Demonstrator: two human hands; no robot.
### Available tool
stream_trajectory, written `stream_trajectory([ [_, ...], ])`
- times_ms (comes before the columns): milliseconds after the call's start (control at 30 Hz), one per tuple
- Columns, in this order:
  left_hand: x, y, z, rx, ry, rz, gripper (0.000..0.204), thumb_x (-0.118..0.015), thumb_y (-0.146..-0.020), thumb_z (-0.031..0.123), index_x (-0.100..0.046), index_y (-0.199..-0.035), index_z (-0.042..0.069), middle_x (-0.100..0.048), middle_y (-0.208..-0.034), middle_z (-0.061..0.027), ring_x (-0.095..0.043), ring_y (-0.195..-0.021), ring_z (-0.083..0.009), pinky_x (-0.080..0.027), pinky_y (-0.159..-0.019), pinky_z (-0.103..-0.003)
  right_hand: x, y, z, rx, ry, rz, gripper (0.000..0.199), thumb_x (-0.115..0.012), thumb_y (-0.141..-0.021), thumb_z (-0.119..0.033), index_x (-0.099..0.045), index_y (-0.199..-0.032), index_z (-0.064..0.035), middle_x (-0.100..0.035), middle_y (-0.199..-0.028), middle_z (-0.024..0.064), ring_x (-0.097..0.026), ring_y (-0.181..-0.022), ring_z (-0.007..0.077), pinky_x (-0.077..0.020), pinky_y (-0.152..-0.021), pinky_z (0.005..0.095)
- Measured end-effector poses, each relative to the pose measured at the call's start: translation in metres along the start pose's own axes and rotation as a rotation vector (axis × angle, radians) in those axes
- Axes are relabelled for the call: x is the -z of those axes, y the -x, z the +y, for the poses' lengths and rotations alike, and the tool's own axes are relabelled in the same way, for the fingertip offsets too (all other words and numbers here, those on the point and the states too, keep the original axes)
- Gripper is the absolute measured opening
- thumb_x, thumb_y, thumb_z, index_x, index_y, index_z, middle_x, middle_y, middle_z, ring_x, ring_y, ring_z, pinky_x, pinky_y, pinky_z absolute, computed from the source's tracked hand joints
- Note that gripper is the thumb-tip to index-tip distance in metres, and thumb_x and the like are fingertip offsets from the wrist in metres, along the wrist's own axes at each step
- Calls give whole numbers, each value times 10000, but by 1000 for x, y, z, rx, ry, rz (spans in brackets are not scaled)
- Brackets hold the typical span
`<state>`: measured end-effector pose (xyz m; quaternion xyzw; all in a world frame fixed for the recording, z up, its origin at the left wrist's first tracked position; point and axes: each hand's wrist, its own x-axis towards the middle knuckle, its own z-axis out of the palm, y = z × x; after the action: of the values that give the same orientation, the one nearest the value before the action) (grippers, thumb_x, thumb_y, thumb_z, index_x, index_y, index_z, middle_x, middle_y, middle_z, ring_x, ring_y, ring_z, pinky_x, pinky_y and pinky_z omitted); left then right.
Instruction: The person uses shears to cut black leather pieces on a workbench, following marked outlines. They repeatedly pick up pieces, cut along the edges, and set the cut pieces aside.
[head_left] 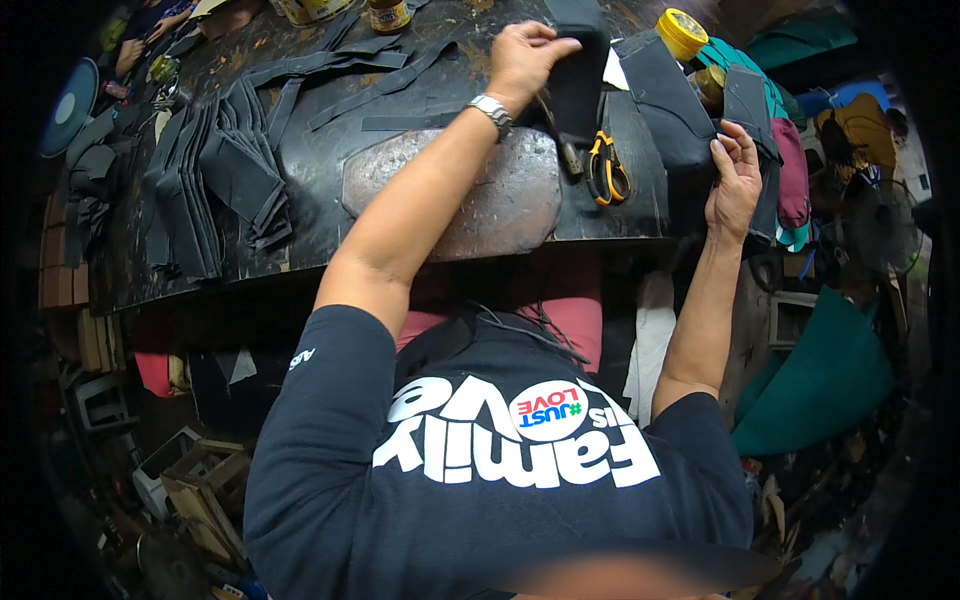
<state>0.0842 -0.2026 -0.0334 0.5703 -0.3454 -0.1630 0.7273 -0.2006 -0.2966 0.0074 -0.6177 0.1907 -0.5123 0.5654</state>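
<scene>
Far forward on the dark worktable, my left hand (524,66) is closed, finger and thumb together at the edge of a black sheet piece (578,85). A metal-banded watch (491,112) is on that wrist. On the right, my right hand (735,178) has its fingers curled round the edge of a black flat panel (690,160) at the table's near edge. Between the hands lie scissors (606,172) with orange and black handles, points away from me. Next to them is a tool with a dark handle (571,158), partly under the black sheet.
A worn stone-like slab (460,190) lies at the table's front. Stacked black cut pieces (185,190) and loose strips (385,85) are on the left. A yellow-lidded tub (682,35) and a jar (388,15) stand farther back. Teal cloth (825,390) hangs at right.
</scene>
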Motion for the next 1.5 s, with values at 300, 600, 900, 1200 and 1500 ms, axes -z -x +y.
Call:
stream_trajectory([
  [300,98,39,103,343,793,-244,330,-658,-866,217,-616,-1119,8,-667,-1057,-77,-637,-925,-159,-519,-829,-289,-27,11,-29,79,32,-105,278,-650,-853,30,-627,-1123,-30,-606,-969,7,-549,-910,75,-423,-844,186],
  [600,88,169,106,228,711,-119,544,-589,-900,93,-394,-1401,12,-595,-1145,-37,-569,-1037,-90,-418,-960,-218,-84,44,-73,-184,-386,-153,306,-607,-850,72,-574,-1147,3,-648,-998,70,-616,-920,116,-472,-874,214],
  [900,73,215,94,182,665,10,573,-629,-885,86,-389,-1401,19,-467,-916,46,-468,-884,-38,-391,-882,-189,-157,121,-21,-562,-465,-23,285,-565,-863,66,-554,-1130,-31,-568,-927,31,-557,-848,92,-469,-812,220],
  [1200,104,239,116,465,842,-5,420,-569,-945,153,-434,-1313,-1,-572,-1225,-119,-567,-1121,-171,-455,-975,-311,-192,150,-40,-79,20,-290,262,-602,-863,8,-575,-1116,-57,-559,-975,13,-516,-873,70,-433,-754,211],
  [1500,193,287,126,236,762,276,298,-522,-975,247,-577,-1197,56,-625,-1193,-73,-597,-1098,-210,-437,-997,-383,-211,58,11,136,495,-728,205,-617,-902,-164,-672,-1054,-37,-643,-940,67,-586,-843,158,-463,-788,283],
])
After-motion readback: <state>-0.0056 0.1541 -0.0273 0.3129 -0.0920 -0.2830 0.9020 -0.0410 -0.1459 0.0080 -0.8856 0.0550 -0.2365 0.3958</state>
